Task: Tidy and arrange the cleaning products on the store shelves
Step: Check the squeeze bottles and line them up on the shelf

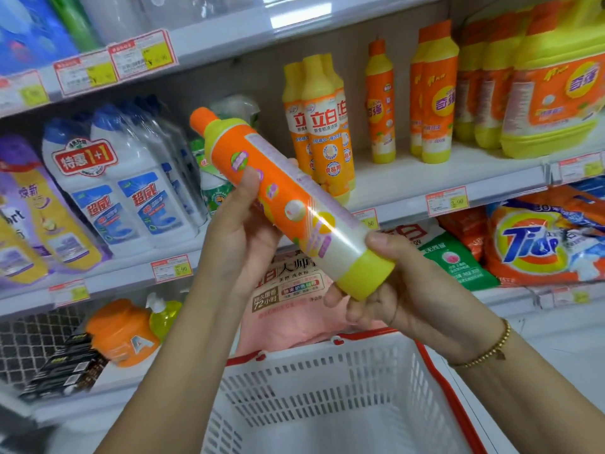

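Both hands hold one item. Left hand point(235, 231) grips the orange-and-yellow detergent bottle point(288, 198) at mid-body, with the thumb laid across the label and the fingers curled behind. Right hand point(402, 290) grips the yellow base, thumb on the upper side and fingers curled beneath. A beaded bracelet point(484, 352) sits on the right wrist.

The bottle is tilted, orange cap up and to the left and base down and to the right. It is held in the air in front of the middle shelf point(409, 178), clear of its front edge, and above the white basket point(327, 355) with red handles.

Open room: bare shelf board shows on the middle shelf between the yellow-capped bottles point(322, 126) and a slim orange bottle point(379, 103) of the same colouring as the held one. More bare board runs in front of that slim bottle to the price-tag rail. Further right stand more orange bottles and a large yellow jug point(556, 93), closely packed.

On the left of the same shelf, the white toilet-cleaner bottles point(131, 178) lean, wrapped in pairs. On the shelf below, Tide bags point(537, 247) lie stacked to the right.
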Motion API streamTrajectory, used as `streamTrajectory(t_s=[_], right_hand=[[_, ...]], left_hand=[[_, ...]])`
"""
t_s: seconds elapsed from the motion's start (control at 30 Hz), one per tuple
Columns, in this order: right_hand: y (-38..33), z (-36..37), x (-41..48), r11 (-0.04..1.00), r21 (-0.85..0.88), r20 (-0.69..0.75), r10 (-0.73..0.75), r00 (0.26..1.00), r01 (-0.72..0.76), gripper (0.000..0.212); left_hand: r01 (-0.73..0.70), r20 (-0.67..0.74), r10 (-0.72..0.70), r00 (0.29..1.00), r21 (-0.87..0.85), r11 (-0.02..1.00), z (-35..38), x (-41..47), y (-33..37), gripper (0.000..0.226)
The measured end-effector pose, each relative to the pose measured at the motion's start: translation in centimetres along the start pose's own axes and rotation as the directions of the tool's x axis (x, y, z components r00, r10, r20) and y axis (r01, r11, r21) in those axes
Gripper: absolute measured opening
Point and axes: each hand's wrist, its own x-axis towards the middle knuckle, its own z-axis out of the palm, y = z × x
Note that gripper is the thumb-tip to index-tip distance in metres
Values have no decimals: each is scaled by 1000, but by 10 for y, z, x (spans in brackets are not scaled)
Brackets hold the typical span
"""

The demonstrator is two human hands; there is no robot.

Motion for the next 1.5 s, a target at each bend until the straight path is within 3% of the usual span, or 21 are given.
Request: streamTrajectory(t_s=[0.13, 0.23, 0.37, 0.53, 0.6, 0.7, 0.77, 0.83, 0.93, 1.03, 1.1, 1.17, 1.23, 1.3, 1.37, 1.5], right_hand=[[-8, 17, 1, 985, 42, 40, 168, 985, -169, 71], [-14, 27, 2, 971, 56, 86, 227, 970, -232, 85], [-17, 37, -4, 980, 99, 181, 151, 972, -171, 69], [-15, 36, -7, 994, 41, 153, 89, 984, -97, 58], [-15, 31, -6, 995, -2, 89, 96, 991, -97, 58], [-9, 14, -1, 989, -114, -53, 85, 995, -91, 53], [-2, -1, 3, 969, -226, -107, 79, 991, -102, 52], [3, -16, 7, 942, -327, -124, 40, 991, -79, 49], [-4, -42, 12, 839, -544, -173, -137, 975, 22, 37], [-18, -68, 20, 786, -608, -280, -341, 897, 109, 38], [-26, -88, 26, 739, -658, -371, -482, 793, 141, 38], [-36, -112, 33, 597, -798, -413, -637, 651, 79, 35], [-49, -140, 39, 421, -902, -398, -734, 550, -92, 41], [-62, -172, 45, 303, -908, -415, -732, 540, -288, 47], [-71, -199, 50, 286, -876, -467, -704, 536, -387, 47], [-65, -215, 58, 305, -887, -442, -781, 441, -348, 42]], left_hand=[[101, -146, -88, 985, 85, 991, 2, 3, 14, 47], [134, -190, -117, 975, 77, 988, 1, 3, 22, 42], [225, -195, -230, 953, -50, 973, -5, 3, 32, 59], [255, -159, -269, 950, -104, 961, -14, 2, 39, 83], [219, -205, -222, 953, -35, 975, -11, 2, 36, 74], [158, -278, -120, 953, 119, 980, -5, 1, 30, 39], [141, -246, -69, 967, 289, 947, 2, 0, 23, 38], [85, -183, 5, 983, 479, 874, 12, -1, 13, 43], [-79, -17, 131, 991, 721, 688, 41, 6, -6, 52], [-228, 191, 124, 974, 842, 489, 76, 27, -23, 54], [-304, 278, 121, 953, 859, 413, 96, 46, -34, 55], [-361, 325, 158, 932, 853, 377, 115, 67, -49, 57], [-382, 324, 208, 923, 834, 398, 130, 91, -66, 57], [-374, 294, 241, 925, 819, 435, 142, 117, -82, 56], [-371, 283, 259, 923, 829, 418, 151, 140, -102, 58], [-437, 383, 234, 894, 862, 257, 175, 173, -139, 66]])
